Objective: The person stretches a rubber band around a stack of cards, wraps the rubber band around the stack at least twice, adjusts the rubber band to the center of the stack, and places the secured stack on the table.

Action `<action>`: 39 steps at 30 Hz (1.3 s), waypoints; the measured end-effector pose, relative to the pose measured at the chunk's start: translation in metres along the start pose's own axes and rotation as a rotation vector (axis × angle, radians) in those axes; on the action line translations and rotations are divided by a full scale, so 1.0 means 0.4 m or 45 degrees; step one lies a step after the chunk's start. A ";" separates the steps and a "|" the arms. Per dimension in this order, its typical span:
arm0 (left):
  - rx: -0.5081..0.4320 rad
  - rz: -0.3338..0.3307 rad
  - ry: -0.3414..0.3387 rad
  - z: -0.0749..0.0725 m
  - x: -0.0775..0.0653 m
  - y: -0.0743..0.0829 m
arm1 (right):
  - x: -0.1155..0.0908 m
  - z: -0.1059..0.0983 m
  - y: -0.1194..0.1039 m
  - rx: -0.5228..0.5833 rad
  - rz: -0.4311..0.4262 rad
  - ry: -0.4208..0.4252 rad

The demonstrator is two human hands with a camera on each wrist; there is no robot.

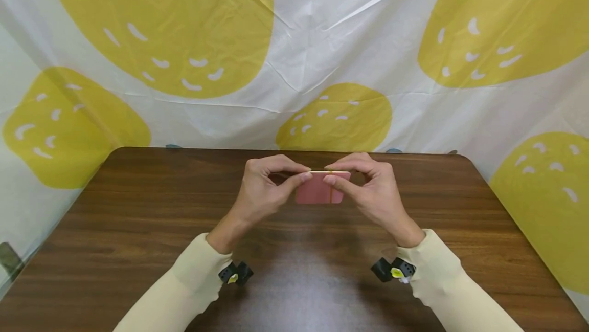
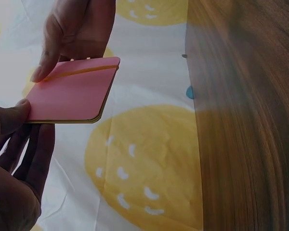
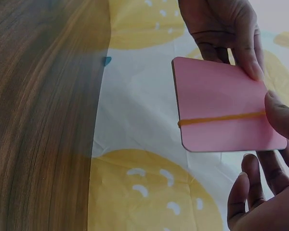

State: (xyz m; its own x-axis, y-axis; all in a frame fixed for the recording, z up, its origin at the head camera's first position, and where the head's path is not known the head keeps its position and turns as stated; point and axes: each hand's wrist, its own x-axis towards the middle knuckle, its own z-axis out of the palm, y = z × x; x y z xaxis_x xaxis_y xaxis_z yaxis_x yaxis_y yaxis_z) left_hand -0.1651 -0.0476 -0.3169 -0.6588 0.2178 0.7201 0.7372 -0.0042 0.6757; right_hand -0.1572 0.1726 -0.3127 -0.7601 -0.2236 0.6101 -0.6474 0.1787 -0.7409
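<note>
A small pink notebook [image 1: 314, 191] with rounded corners is held up over the table, its pale page edge uppermost in the head view. An orange elastic band [image 3: 221, 118] runs across its cover toward one end. My left hand [image 1: 262, 189] pinches the notebook's left end between thumb and fingers. At the other end my right hand [image 1: 375, 191] pinches it, the thumb lying on the cover by the band. In the left wrist view the notebook [image 2: 74, 94] looks closed, with the thumbs on its near face and the fingers partly hidden behind it.
The brown wooden table [image 1: 152, 219] stretches below both hands. Behind it hangs a white cloth [image 1: 221, 122] printed with large yellow fruit shapes. A small black camera [image 1: 236, 273] is strapped to my left wrist, and another black camera [image 1: 393, 269] to my right.
</note>
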 end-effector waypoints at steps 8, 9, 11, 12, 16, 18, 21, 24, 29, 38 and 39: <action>-0.006 -0.016 -0.009 0.003 -0.001 0.002 | -0.002 -0.007 -0.002 -0.008 -0.006 -0.004; -0.008 -0.017 -0.012 0.003 -0.001 0.002 | -0.003 -0.007 -0.002 -0.021 -0.013 -0.012; -0.004 -0.015 -0.012 0.004 -0.001 0.002 | -0.003 -0.008 -0.001 -0.040 -0.022 -0.027; -0.005 -0.014 -0.011 0.004 0.000 0.001 | -0.003 -0.009 -0.001 -0.048 -0.023 -0.032; -0.005 -0.009 -0.016 0.004 0.000 -0.002 | -0.005 -0.011 0.000 -0.071 -0.008 -0.063; -0.007 -0.006 -0.020 0.005 0.000 -0.004 | -0.005 -0.009 0.000 -0.081 -0.010 -0.077; -0.014 -0.002 -0.026 0.007 0.000 -0.002 | -0.004 -0.005 -0.002 -0.101 -0.011 -0.084; -0.021 0.001 -0.026 0.009 0.001 0.000 | -0.002 -0.002 -0.004 -0.114 -0.019 -0.074; -0.025 0.002 -0.018 0.011 -0.001 -0.001 | -0.001 -0.002 -0.005 -0.150 -0.035 -0.062; -0.001 0.012 -0.028 0.014 -0.003 0.000 | -0.001 0.001 -0.006 -0.151 0.002 -0.062; -0.003 0.014 -0.024 0.013 -0.002 0.001 | 0.000 0.002 -0.006 -0.156 0.001 -0.060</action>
State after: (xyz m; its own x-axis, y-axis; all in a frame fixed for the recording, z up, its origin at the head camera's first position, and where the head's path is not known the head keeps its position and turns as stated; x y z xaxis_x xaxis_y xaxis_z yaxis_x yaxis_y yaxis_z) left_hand -0.1635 -0.0428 -0.3182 -0.6480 0.2360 0.7241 0.7438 -0.0085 0.6684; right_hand -0.1557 0.1716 -0.3112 -0.7588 -0.2676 0.5939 -0.6513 0.2939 -0.6996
